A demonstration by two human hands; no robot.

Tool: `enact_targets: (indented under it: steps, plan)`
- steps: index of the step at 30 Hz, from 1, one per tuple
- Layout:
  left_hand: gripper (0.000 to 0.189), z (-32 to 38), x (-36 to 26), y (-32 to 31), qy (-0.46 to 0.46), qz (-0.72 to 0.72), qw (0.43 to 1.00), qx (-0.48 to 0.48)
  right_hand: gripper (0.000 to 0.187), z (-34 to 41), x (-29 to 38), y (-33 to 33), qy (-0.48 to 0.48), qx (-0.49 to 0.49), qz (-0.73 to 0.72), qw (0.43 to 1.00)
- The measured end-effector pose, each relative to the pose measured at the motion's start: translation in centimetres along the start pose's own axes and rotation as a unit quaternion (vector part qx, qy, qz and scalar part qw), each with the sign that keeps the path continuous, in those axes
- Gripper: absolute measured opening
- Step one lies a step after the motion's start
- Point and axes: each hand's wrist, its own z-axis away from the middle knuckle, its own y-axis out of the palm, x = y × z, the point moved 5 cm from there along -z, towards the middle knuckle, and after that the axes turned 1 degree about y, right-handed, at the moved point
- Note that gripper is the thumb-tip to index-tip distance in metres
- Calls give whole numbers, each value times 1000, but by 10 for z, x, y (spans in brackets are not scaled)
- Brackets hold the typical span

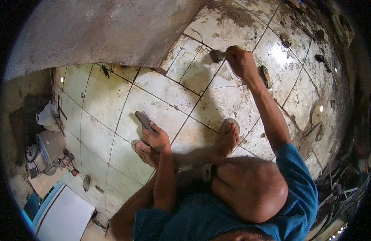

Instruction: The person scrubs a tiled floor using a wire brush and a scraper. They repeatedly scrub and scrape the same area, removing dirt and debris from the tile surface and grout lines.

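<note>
My left hand point(156, 137) grips a brush point(142, 120) with dark bristles, holding it above my left foot, which wears a flip-flop. My right hand point(240, 61) reaches farther out over the dirty white floor tiles point(185, 93), closed around a small dark grey tool point(217, 56). Motion blur hides what kind of tool it is. A dark, worn block-like object point(264, 76) lies on the floor just right of my right wrist. Thin wire point(223, 87) runs across the tiles below that hand.
A rough concrete surface point(98, 33) fills the upper left. Along the left side are a plastic bag point(48, 117), a grey container point(52, 144) and a white panel point(66, 212). Dark scraps point(285, 42), a round disc point(317, 114) and tangled metal pieces point(339, 192) lie at right.
</note>
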Motion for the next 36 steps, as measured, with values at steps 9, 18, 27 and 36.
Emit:
enact_targets:
  steps: [9, 18, 27, 36]
  plan:
    - [57, -1, 8, 1, 56, -34, 997, -46, 18, 24, 8, 4, -38, 6, -41, 998]
    - [59, -3, -5, 0, 45, -6, 999, -26, 17, -17, 2, 15, -9, -8, -38, 999]
    - [58, -3, 1, 3, 47, -7, 998, -33, 12, 31, 0, -16, 33, -27, -64, 997]
    - [60, -1, -1, 2, 55, -37, 997, -40, 19, 46, -31, -27, 47, -21, -39, 998]
